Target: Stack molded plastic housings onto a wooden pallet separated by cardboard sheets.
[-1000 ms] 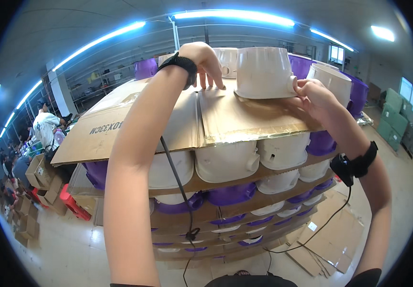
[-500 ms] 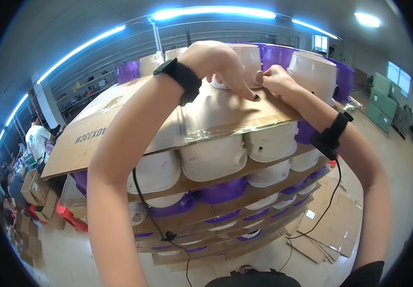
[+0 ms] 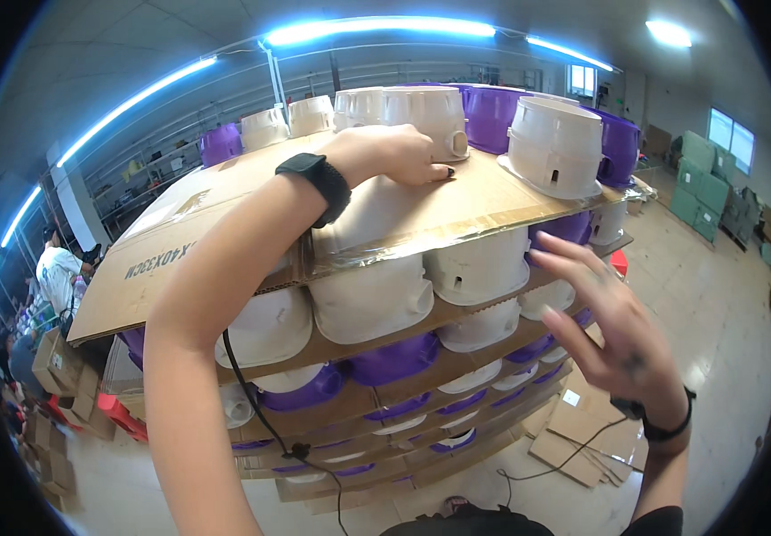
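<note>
One right hand loosely splayed

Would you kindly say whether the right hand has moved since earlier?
Yes: the right hand has moved from a white tub on the cardboard, down and right in the picture, past the cardboard's front edge.

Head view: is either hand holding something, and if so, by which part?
The right hand is open and holds nothing. The left hand is low by a white tub, over the cardboard sheet; whether it grips anything cannot be told.
</note>
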{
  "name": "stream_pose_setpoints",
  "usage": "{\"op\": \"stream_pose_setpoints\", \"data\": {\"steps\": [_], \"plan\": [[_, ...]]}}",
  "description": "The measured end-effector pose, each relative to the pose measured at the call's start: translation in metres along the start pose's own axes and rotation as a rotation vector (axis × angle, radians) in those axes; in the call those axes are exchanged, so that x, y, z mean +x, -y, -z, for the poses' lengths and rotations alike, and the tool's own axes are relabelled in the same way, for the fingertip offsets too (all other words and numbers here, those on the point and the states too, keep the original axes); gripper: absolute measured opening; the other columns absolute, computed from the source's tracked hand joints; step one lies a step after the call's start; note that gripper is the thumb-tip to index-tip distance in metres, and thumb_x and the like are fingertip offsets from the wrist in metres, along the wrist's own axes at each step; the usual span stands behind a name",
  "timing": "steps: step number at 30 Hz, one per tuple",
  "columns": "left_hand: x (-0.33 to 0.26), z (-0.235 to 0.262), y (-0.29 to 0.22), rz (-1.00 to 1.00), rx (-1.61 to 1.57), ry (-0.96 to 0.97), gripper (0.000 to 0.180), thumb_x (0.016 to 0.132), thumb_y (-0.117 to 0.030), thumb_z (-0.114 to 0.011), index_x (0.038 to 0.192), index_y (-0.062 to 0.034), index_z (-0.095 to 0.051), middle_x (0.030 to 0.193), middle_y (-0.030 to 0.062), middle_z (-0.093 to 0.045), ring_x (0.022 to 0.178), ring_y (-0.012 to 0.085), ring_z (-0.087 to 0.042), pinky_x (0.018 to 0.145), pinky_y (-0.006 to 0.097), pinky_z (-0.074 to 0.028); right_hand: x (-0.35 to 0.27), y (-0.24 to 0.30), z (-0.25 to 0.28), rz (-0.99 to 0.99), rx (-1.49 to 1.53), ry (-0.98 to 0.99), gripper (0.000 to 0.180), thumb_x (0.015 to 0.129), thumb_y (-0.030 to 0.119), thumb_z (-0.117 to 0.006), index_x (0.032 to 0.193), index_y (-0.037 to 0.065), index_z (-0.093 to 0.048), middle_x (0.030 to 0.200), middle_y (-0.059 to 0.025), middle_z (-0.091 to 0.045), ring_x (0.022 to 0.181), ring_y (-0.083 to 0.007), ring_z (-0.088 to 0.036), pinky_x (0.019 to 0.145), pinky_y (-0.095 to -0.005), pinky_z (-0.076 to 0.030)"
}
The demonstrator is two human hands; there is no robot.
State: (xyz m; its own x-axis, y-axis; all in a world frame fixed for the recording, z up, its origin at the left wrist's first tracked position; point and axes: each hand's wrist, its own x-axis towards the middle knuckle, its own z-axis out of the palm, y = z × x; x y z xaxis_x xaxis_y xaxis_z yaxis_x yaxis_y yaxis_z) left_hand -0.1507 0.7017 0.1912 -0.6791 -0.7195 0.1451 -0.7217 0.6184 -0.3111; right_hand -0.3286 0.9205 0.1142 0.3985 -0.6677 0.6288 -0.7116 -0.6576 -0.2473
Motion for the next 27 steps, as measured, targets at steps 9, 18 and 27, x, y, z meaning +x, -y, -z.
{"op": "stream_pose_setpoints", "data": {"steps": [9, 18, 27], "plan": [[0.007, 0.000, 0.003, -0.131, -0.084, -0.047, 0.042, 0.084, -0.030, -0.038, 0.074, 0.0055, -0.058, 0.066, 0.0221, -0.055, 0.063, 0.0345, -0.052, 0.063, 0.041, -0.042, -0.103, 0.033, 0.048, -0.394, -0.223, -0.143, 0.045, 0.071, 0.006, -0.055, 0.114, -0.004, -0.045, 0.123, -0.0211, -0.041, 0.113, -0.0370, -0.040, 0.096, -0.0401, -0.029], [0.019, -0.008, -0.001, -0.018, -0.017, -0.021, 0.044, 0.085, -0.034, -0.035, 0.088, 0.0030, -0.059, 0.082, 0.0218, -0.058, 0.078, 0.0326, -0.055, 0.073, 0.039, -0.042, -0.212, 0.034, 0.018, -0.641, -0.313, -0.335, 0.041, 0.072, 0.005, -0.050, 0.111, -0.008, -0.045, 0.119, -0.0235, -0.044, 0.113, -0.0344, -0.042, 0.097, -0.0386, -0.029], [0.031, -0.015, 0.002, -0.029, 0.076, -0.072, 0.047, 0.087, -0.037, -0.030, 0.099, -0.0009, -0.059, 0.093, 0.0213, -0.058, 0.089, 0.0337, -0.054, 0.080, 0.040, -0.042, -0.305, 0.044, 0.005, -0.879, -0.177, -0.497, 0.038, 0.078, 0.005, -0.049, 0.115, -0.005, -0.044, 0.118, -0.0182, -0.046, 0.113, -0.0275, -0.042, 0.096, -0.0342, -0.029]]}}
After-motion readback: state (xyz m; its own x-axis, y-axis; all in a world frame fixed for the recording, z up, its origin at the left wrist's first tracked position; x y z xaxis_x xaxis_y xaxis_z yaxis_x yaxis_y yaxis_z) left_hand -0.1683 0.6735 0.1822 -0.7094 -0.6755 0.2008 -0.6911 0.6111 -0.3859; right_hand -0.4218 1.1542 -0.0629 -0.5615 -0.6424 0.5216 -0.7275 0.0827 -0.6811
